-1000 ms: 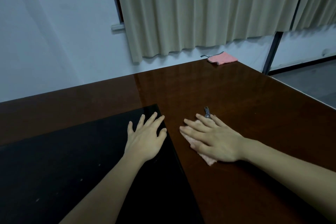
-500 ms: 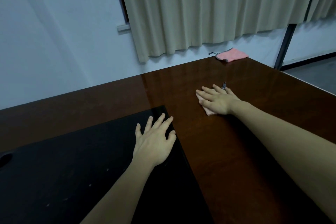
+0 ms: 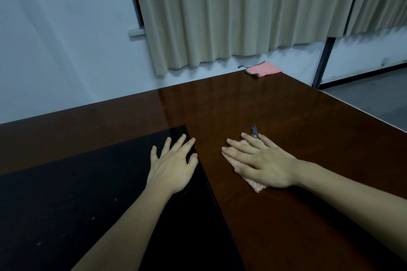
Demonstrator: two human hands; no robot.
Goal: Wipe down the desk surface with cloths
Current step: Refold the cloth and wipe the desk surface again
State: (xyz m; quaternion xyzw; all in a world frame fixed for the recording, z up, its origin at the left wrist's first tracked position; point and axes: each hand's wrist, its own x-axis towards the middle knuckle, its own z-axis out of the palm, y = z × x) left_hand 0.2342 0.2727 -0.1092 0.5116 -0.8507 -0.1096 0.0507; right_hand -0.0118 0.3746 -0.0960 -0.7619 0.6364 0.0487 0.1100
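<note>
My right hand (image 3: 262,161) lies flat with straight fingers on a pink cloth (image 3: 256,187), pressing it onto the glossy brown desk (image 3: 297,121). Most of the cloth is hidden under the hand; its grey hanging loop (image 3: 254,131) sticks out past the fingertips. My left hand (image 3: 174,165) rests flat with spread fingers on the black desk pad (image 3: 66,193), near the pad's right edge, holding nothing. A second pink cloth (image 3: 264,69) lies folded at the desk's far corner.
A pale wall and beige curtains (image 3: 231,11) stand behind the desk's far edge. The desk's right edge (image 3: 361,112) drops to a grey floor. A dark post (image 3: 322,61) stands beyond the far right corner.
My right hand has slid the cloth back toward me from the far reach of half a second ago. The left hand stays on the black pad.
</note>
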